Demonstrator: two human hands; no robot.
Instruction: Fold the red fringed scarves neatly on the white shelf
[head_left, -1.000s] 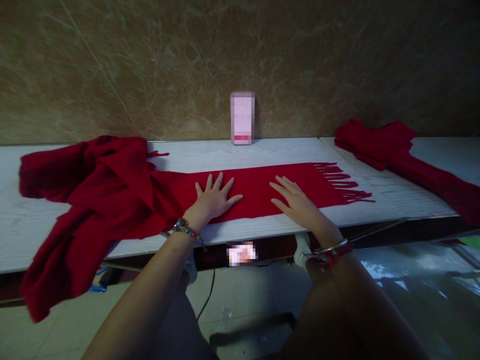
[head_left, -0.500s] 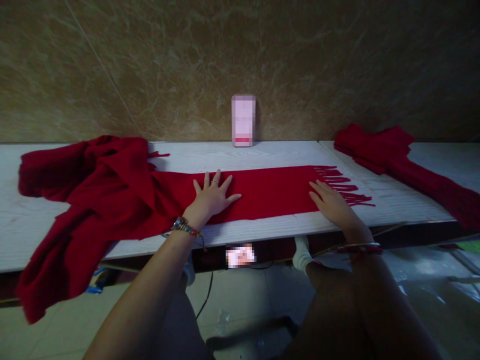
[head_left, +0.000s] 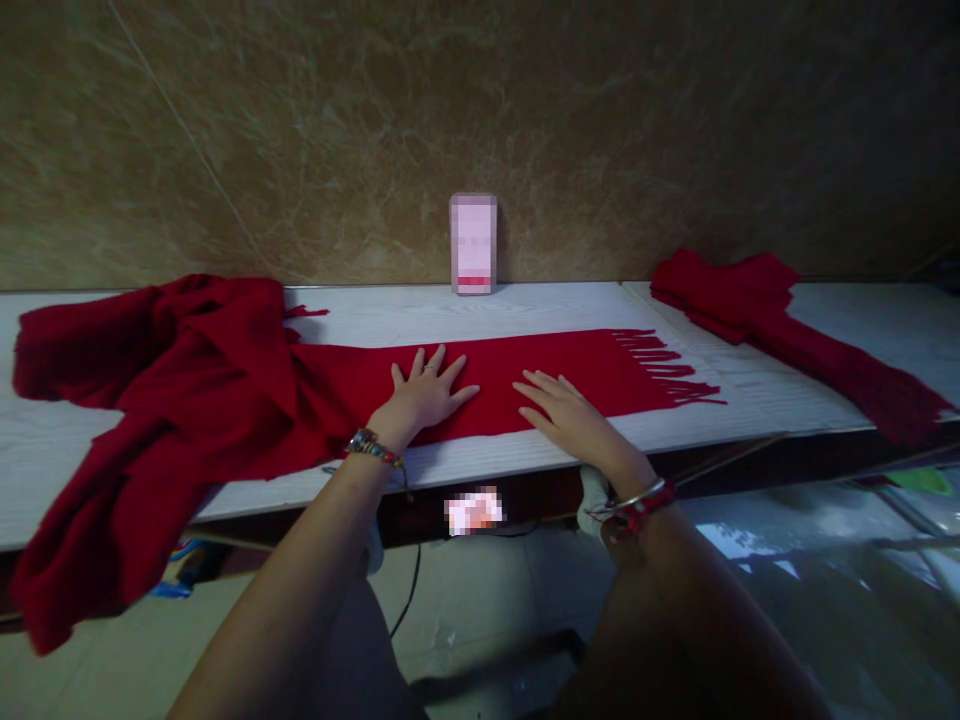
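Note:
A red scarf lies along the narrow white board, its fringed end spread out toward the right. The rest of it is bunched in loose folds at the left, and one part hangs over the front edge. My left hand rests flat on the scarf with its fingers spread. To the right of it, my right hand also lies on the smooth part of the cloth, fingers stretched out. Neither hand grips anything.
Another dark red fringed scarf lies rumpled at the right, its fringe near the front edge. A phone-like pink object leans on the brown marbled wall. The white board has a near edge above a tiled floor.
My right hand has slid left along the scarf, from beside the fringe toward my left hand. My left hand stays in place. The view has shifted slightly.

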